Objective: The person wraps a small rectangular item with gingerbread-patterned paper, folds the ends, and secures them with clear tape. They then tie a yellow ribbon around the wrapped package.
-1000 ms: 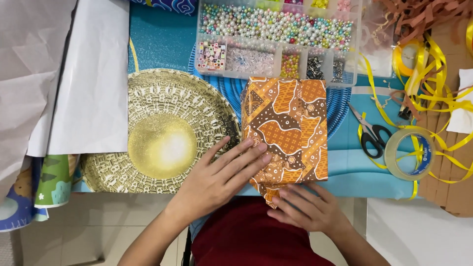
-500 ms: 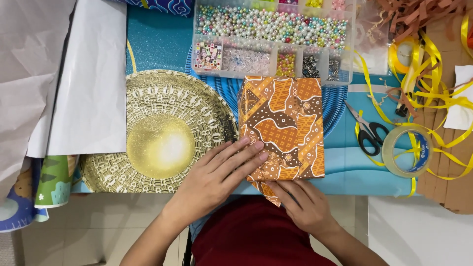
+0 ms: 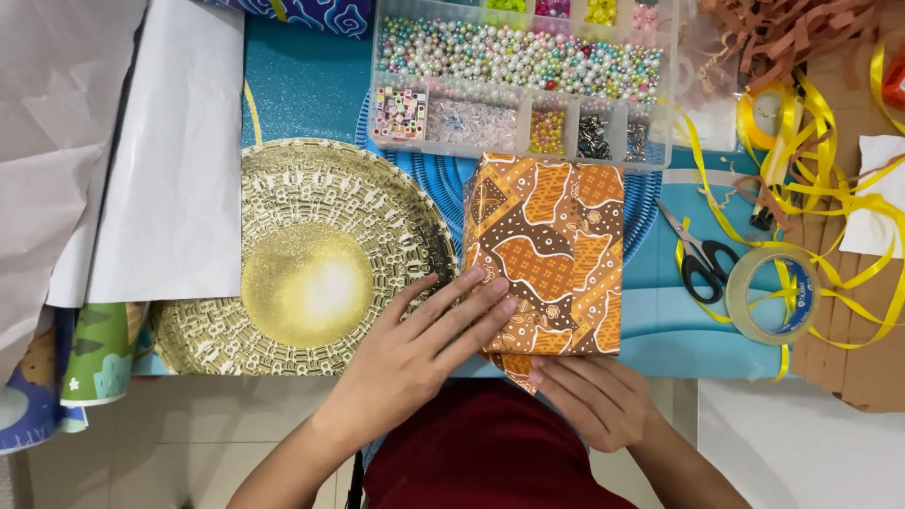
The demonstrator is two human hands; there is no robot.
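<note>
Nearest, both hands work a box wrapped in orange-and-brown batik paper at the table's front edge.
Right hand [image 3: 596,400], fingers curled, presses the paper flap under the wrapped box's [image 3: 551,254] near side; left hand [image 3: 415,356] lies flat, fingers spread, on its left corner beside the gold plate [image 3: 283,254]. Since half a second ago the box sits squarer, and its far edge now touches the bead organiser [image 3: 518,80].

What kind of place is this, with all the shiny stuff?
Probably a craft or gift-wrapping table. A clear bead box, scissors, a tape roll and yellow ribbon lie around a batik-wrapped box.
</note>
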